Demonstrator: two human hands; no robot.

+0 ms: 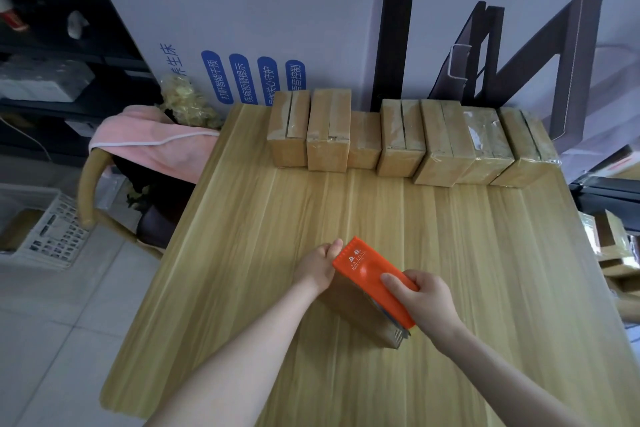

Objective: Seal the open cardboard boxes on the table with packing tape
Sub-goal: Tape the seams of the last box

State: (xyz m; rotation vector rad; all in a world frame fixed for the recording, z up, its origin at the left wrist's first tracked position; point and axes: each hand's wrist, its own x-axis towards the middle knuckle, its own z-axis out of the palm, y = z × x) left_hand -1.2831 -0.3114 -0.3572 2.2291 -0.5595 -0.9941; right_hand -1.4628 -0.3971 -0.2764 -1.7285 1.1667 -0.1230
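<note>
On the woodgrain tabletop, the right hand grasps a flat orange plastic dispenser atop a cardboard box; the left hand grips the box's end.

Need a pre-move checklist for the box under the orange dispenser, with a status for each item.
1. Dispenser gripped: ok. The right hand grips the rear of the tape dispenser.
2. Dispenser over the box: ok, it runs along the top.
3. Box steadied: cannot tell. The left hand is at the far end, but its fingers are hidden.
4. Tape stuck down on the seam: cannot tell, because the dispenser covers it.
5. Working room: ok. The row of boxes stands at the far edge of the table, well apart.
</note>
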